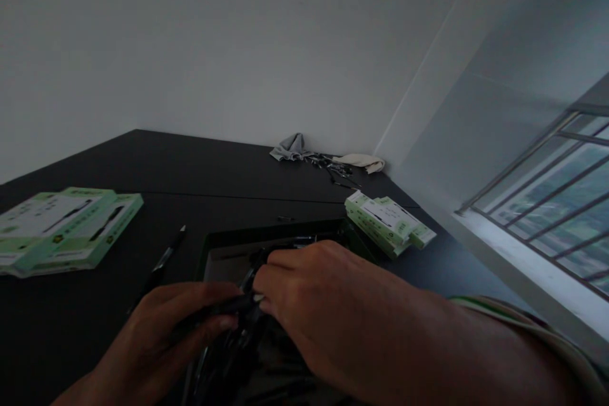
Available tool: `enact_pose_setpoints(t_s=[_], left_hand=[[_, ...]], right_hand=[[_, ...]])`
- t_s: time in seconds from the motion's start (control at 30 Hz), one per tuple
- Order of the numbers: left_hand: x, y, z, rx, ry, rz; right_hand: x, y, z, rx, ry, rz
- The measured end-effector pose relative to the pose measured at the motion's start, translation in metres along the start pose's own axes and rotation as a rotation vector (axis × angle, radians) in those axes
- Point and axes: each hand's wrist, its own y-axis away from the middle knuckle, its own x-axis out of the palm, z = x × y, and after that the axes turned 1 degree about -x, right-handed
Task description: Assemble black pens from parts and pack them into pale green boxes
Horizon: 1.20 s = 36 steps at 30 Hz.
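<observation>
The left hand is curled narrowly around a slim black object, and the right hand closes on it from the other side, its fingertips pressed close against the dark piece. The dim light hides exactly what the object is. Held between both hands, it sits over an open black tray with a green rim, perhaps so that anything slipping would drop inside. The right forearm blocks much of the view of the tray's near part. Just ahead of the left hand, a black pen-shaped stick lies on the dark counter. Farther left sit flat green-and-white cardboard boxes, and a similar stack sits just beyond the right hand. Well past both hands, a crumpled gray cloth, small metal pieces and a cream cloth lie against the wall.
</observation>
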Motion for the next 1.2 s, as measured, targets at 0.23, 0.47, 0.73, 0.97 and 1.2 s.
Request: enact_pose_setpoints(t_s=[0.23,0.47,0.73,0.97,1.2], left_hand=[[-0.006,0.000,-0.017,-0.284,0.177,-0.034],[-0.015,-0.008,-0.026,-0.416,0.411,0.081],[-0.023,-0.015,-0.013,-0.220,0.614,0.262],[-0.016,-0.009,-0.010,0.066,0.116,0.011],[-0.022,-0.014,-0.015,-0.199,0.373,0.068]], right_hand=[[0.004,-0.001,0.002,0.060,-0.072,-0.102],[0.014,-0.010,-0.004,0.039,-0.005,-0.174],[0.032,-0.027,-0.008,0.036,0.043,-0.363],[0.032,-0.031,-0.001,0.237,-0.265,-0.344],[0.033,-0.033,-0.003,0.190,-0.288,-0.319]])
